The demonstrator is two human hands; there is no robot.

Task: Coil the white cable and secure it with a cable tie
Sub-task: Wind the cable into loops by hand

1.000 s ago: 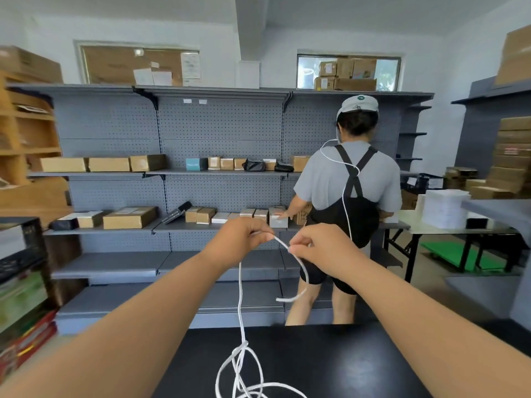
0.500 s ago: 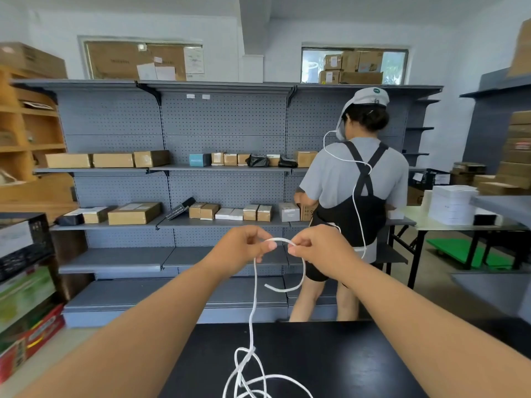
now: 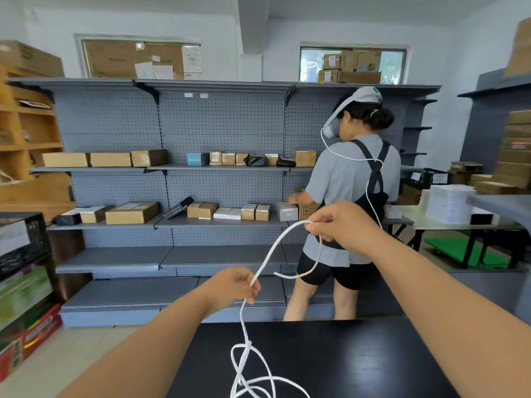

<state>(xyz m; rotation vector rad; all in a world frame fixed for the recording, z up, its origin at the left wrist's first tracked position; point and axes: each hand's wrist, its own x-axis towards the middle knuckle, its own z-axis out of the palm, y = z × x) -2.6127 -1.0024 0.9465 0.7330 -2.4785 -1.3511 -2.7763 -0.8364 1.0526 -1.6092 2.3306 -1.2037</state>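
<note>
A person draws the white cable (image 3: 270, 254) taut between 2 hands above the black bench (image 3: 359, 360), right hand (image 3: 342, 222) pinching it near its free end, left hand (image 3: 232, 288) pinching it lower down. The slack lies tangled at the bench's near edge. Coiling appears barely begun; the next move calls for laying a first loop. No cable tie is visible.

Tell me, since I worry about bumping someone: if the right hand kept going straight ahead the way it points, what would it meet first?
Probably the other person at the shelves. The right hand, pinching the cable, overlaps that person's lower back in the picture, but depth is unclear and there seems to be a gap between them.
</note>
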